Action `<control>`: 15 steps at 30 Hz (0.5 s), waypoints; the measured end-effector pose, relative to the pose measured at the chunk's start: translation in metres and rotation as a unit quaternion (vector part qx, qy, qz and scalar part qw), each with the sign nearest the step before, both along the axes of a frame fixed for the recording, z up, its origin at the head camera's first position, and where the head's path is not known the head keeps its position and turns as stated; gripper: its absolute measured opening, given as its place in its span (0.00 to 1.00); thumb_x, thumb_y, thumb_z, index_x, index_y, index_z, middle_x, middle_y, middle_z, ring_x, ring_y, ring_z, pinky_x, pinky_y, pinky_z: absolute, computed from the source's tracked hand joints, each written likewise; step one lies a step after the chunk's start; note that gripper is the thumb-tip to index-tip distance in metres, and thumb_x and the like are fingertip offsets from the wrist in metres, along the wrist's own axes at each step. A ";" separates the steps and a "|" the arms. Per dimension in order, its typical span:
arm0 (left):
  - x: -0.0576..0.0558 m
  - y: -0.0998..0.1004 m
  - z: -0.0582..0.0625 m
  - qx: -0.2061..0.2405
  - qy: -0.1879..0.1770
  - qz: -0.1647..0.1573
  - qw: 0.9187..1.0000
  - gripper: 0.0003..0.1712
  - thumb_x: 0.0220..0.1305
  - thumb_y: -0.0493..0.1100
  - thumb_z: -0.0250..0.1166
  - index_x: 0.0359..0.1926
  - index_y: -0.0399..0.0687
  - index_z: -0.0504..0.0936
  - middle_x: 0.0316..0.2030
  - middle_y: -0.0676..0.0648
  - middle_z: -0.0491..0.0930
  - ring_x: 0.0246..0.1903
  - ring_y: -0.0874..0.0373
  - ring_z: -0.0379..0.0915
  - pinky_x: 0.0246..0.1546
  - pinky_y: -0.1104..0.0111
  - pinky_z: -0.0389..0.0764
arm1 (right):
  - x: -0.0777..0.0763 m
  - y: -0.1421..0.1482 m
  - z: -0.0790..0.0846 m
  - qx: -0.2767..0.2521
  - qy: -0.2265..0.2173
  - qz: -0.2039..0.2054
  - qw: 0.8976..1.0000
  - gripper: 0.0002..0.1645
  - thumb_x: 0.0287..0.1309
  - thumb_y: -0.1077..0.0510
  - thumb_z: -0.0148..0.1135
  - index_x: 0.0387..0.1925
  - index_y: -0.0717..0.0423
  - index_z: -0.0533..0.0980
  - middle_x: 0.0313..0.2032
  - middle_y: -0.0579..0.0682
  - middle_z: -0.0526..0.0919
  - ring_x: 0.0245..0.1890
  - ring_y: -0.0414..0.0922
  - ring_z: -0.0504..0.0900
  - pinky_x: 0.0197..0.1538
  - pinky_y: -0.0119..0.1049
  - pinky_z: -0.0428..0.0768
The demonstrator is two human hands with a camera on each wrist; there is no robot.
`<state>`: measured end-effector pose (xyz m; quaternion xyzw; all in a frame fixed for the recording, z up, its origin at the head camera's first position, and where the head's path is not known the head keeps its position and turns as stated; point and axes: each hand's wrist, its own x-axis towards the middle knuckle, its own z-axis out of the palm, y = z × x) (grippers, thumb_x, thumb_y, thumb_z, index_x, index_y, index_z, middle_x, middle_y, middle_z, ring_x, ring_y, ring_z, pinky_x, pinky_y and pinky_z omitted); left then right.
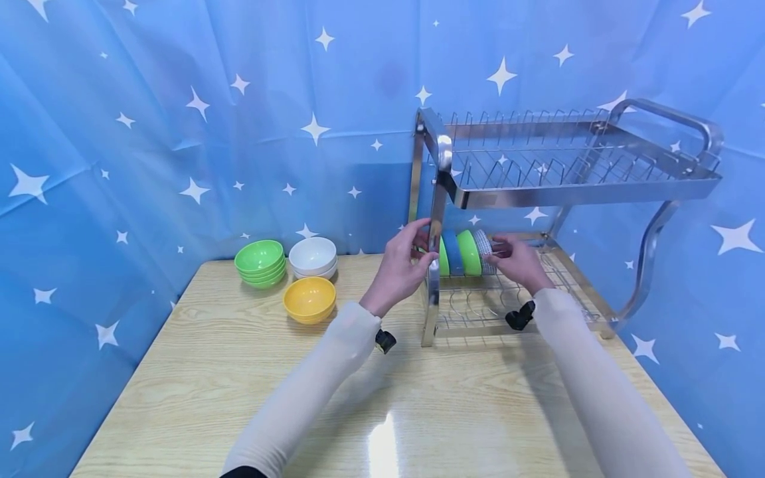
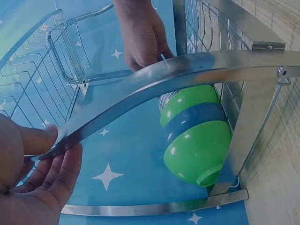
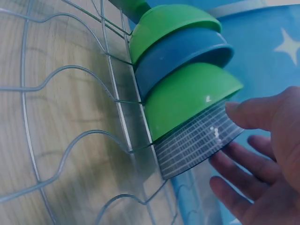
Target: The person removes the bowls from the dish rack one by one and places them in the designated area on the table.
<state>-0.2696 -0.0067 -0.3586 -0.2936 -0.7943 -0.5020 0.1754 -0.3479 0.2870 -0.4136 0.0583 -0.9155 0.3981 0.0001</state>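
Note:
My left hand (image 1: 399,269) grips the left front post of a two-tier metal dish rack (image 1: 434,292), thumb and fingers on opposite sides. Inside the lower tier, my right hand (image 1: 523,265) pinches the edge of a grey-and-white checked bowl (image 3: 199,138) between thumb and fingers. That bowl stands on its side, last in a row. Beside it come a green bowl (image 3: 187,101), a blue bowl (image 3: 180,58) and another green bowl (image 3: 171,26), all tipped on edge against the wires. From the head view, the post partly hides the leftmost green bowl.
Left on the wooden table (image 1: 197,372) are a stack of green bowls (image 1: 260,262), stacked white bowls (image 1: 313,255) and a yellow bowl (image 1: 309,299). The rack's upper tier (image 1: 586,192) overhangs my right hand. A blue star-patterned curtain (image 1: 269,133) hangs behind.

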 end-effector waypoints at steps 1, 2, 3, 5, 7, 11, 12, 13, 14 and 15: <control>-0.001 0.000 0.000 0.000 0.000 0.002 1.000 0.32 0.67 0.31 0.67 0.70 0.39 0.68 0.45 0.42 0.81 0.44 0.54 0.81 0.43 0.78 0.83 | -0.001 -0.001 -0.002 0.003 -0.002 0.003 1.000 0.41 0.70 0.53 0.63 0.76 0.65 0.59 0.66 0.69 0.74 0.65 0.64 0.75 0.67 0.58 0.76; -0.002 0.000 0.000 0.001 0.001 0.003 1.000 0.32 0.67 0.31 0.67 0.69 0.39 0.68 0.45 0.42 0.81 0.44 0.54 0.81 0.42 0.78 0.83 | -0.002 -0.001 -0.004 0.005 -0.003 0.006 1.000 0.39 0.71 0.53 0.63 0.74 0.65 0.61 0.65 0.69 0.75 0.65 0.64 0.76 0.67 0.58 0.76; -0.003 0.000 -0.001 0.002 0.002 0.005 1.000 0.31 0.67 0.32 0.67 0.68 0.39 0.69 0.44 0.42 0.81 0.43 0.54 0.80 0.42 0.78 0.83 | -0.002 -0.001 -0.005 0.006 -0.004 0.009 1.000 0.37 0.71 0.53 0.62 0.73 0.65 0.63 0.64 0.69 0.76 0.64 0.64 0.76 0.66 0.58 0.77; -0.004 0.000 -0.002 0.004 0.003 0.009 1.000 0.29 0.67 0.32 0.68 0.66 0.40 0.71 0.43 0.43 0.82 0.41 0.56 0.80 0.40 0.77 0.83 | -0.002 -0.002 -0.008 0.006 -0.007 0.014 1.000 0.34 0.72 0.54 0.60 0.71 0.67 0.65 0.63 0.70 0.77 0.62 0.64 0.78 0.64 0.57 0.78; -0.006 0.000 -0.003 0.004 0.000 0.010 1.000 0.27 0.67 0.33 0.68 0.65 0.41 0.72 0.41 0.44 0.82 0.39 0.57 0.79 0.38 0.77 0.83 | -0.002 -0.003 -0.010 0.010 -0.007 0.013 1.000 0.31 0.73 0.54 0.59 0.69 0.68 0.68 0.62 0.71 0.78 0.61 0.64 0.79 0.63 0.57 0.79; -0.008 0.000 -0.004 0.004 -0.010 0.000 1.000 0.25 0.69 0.34 0.66 0.64 0.43 0.72 0.39 0.45 0.80 0.35 0.59 0.77 0.34 0.74 0.83 | -0.003 -0.003 -0.015 0.021 0.006 0.001 1.000 0.29 0.74 0.54 0.58 0.67 0.68 0.70 0.61 0.71 0.78 0.59 0.65 0.80 0.62 0.58 0.79; -0.008 0.000 -0.005 0.003 -0.012 -0.001 1.000 0.24 0.70 0.34 0.65 0.64 0.43 0.71 0.38 0.45 0.80 0.34 0.59 0.76 0.34 0.73 0.83 | -0.003 -0.004 -0.016 0.021 0.009 -0.002 1.000 0.29 0.74 0.53 0.58 0.67 0.68 0.71 0.60 0.71 0.79 0.59 0.65 0.80 0.63 0.59 0.79; -0.008 0.001 -0.005 0.002 -0.013 -0.002 1.000 0.24 0.70 0.34 0.65 0.64 0.44 0.71 0.38 0.45 0.80 0.34 0.59 0.76 0.34 0.72 0.83 | -0.003 -0.003 -0.016 0.021 0.012 -0.007 1.000 0.29 0.74 0.53 0.59 0.67 0.68 0.71 0.60 0.71 0.79 0.59 0.65 0.80 0.63 0.59 0.79; -0.008 0.001 -0.005 0.001 -0.013 -0.003 1.000 0.24 0.70 0.34 0.65 0.64 0.44 0.71 0.38 0.45 0.79 0.33 0.59 0.76 0.33 0.72 0.83 | -0.002 -0.003 -0.017 0.021 0.014 -0.011 1.000 0.29 0.74 0.53 0.59 0.66 0.68 0.71 0.60 0.71 0.79 0.59 0.65 0.80 0.63 0.59 0.78; -0.008 0.002 -0.005 -0.001 -0.012 -0.001 1.000 0.24 0.71 0.34 0.65 0.64 0.44 0.71 0.38 0.45 0.79 0.33 0.59 0.75 0.33 0.71 0.82 | -0.002 -0.002 -0.018 0.020 0.015 -0.014 1.000 0.28 0.74 0.53 0.59 0.66 0.68 0.72 0.60 0.71 0.79 0.59 0.65 0.80 0.63 0.59 0.78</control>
